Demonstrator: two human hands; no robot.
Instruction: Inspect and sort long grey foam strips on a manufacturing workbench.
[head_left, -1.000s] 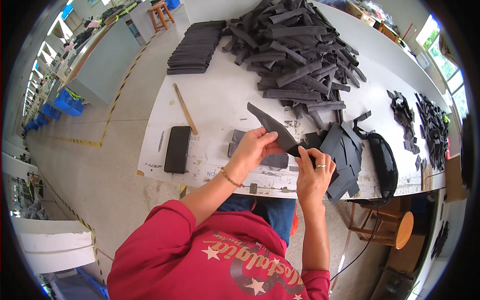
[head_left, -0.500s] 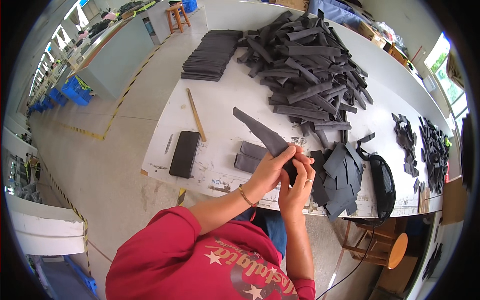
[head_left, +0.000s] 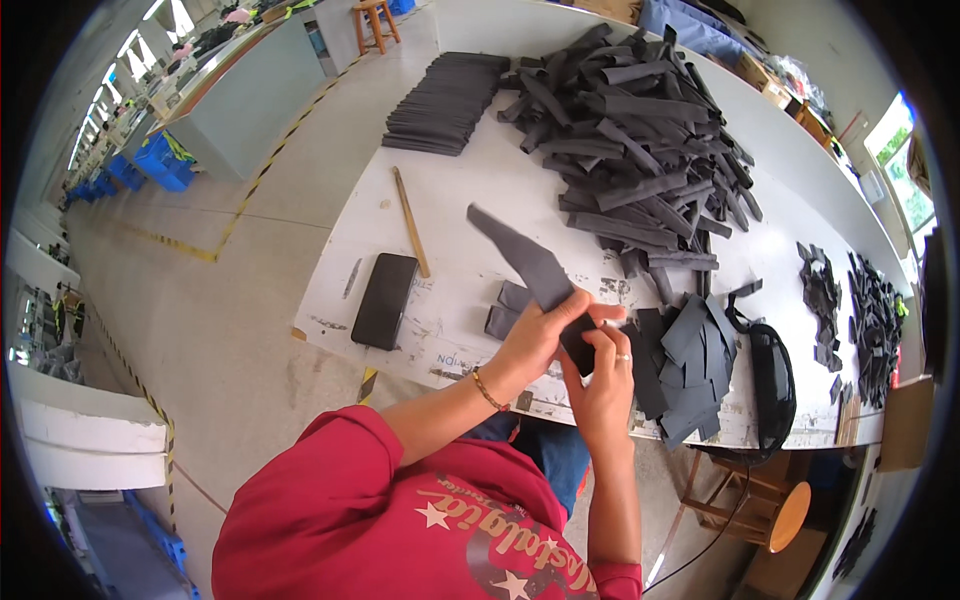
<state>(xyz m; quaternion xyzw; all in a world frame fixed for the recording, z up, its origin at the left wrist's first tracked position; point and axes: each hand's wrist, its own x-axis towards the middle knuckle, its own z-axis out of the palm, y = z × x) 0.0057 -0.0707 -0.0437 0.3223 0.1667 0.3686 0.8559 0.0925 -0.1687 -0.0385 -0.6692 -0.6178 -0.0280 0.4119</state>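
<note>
A long dark grey fabric strip (head_left: 522, 255) points up and away from me over the table's near part. My left hand (head_left: 540, 335) is closed round its near part, thumb on top. Between both hands a black flat piece (head_left: 577, 348) shows at the strip's near end; whether it is separate I cannot tell. My right hand (head_left: 603, 385) has its fingers bent against that near end, pinching it. Small folded grey fabric pieces (head_left: 508, 308) lie just left of my hands. To the right is a loose stack of dark flat pieces (head_left: 695, 365).
The white table (head_left: 480, 190) bears a big heap of dark fabric strips (head_left: 645, 150), a neat row of strips (head_left: 445, 105), a wooden stick (head_left: 411, 222) and a black phone (head_left: 385, 302). A black mesh pouch (head_left: 772, 390) sits right. A wooden stool (head_left: 790, 515) stands below.
The view has shifted, so the table's things appear farther right. My hands still hold the strip; its bend is sharper, and more of the black piece shows between my fingers.
</note>
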